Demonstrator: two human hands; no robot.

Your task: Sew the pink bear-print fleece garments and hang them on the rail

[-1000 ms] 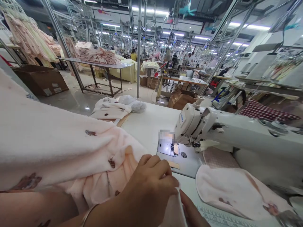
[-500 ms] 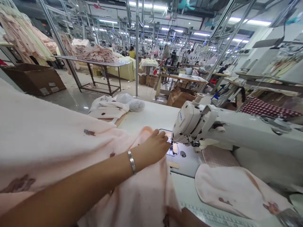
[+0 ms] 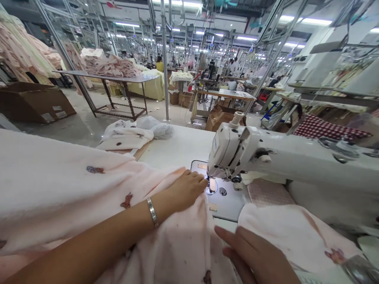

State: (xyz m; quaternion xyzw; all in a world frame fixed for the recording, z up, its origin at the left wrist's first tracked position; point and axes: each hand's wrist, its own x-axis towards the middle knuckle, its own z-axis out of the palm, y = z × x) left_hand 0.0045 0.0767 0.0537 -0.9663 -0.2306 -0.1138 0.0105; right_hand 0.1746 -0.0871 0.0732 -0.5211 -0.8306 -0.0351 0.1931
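Pale pink printed fabric [image 3: 109,185] spreads, in the head view, over the near left of the white desk [image 3: 177,148], reaching just beside the sewing machine [image 3: 237,154]. The left grip [image 3: 186,191] rests on it, fingers bunched; whether they pinch, I cannot tell. The right grip [image 3: 257,248] is spread near its right edge.

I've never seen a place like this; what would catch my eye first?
Probably the big white sewing machine at the right, a light glowing underneath. Next, pale pink cloth across the left and lower middle, with the left hand on it close to that light. A shiny bracelet circles that wrist.
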